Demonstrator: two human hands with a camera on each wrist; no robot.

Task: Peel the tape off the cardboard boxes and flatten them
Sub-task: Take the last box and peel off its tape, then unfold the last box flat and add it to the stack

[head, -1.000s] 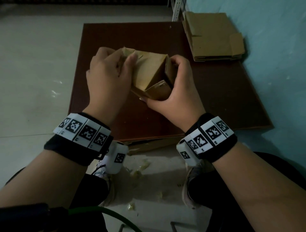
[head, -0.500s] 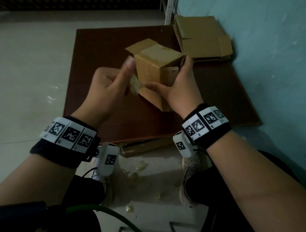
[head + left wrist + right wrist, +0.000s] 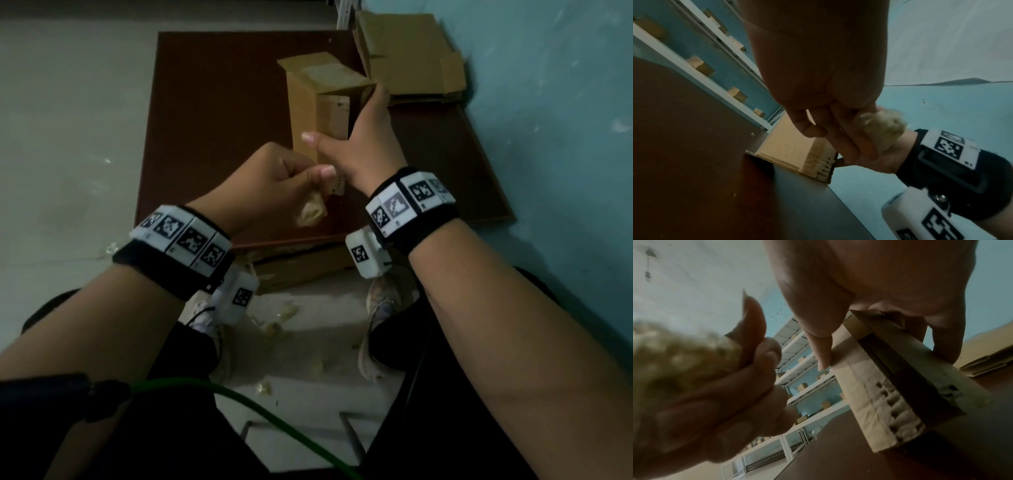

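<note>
A small tan cardboard box (image 3: 318, 113) stands upright on a dark brown board (image 3: 212, 113) lying on the floor, at about 12 o'clock from the person. The right hand (image 3: 363, 144) grips its right side, thumb in front, fingers (image 3: 945, 344) behind. At 7 o'clock from the box, the left hand (image 3: 274, 178) is curled shut around a crumpled wad of yellowish clear tape (image 3: 310, 214). A flattened cardboard stack (image 3: 411, 58) lies at 1 o'clock.
</note>
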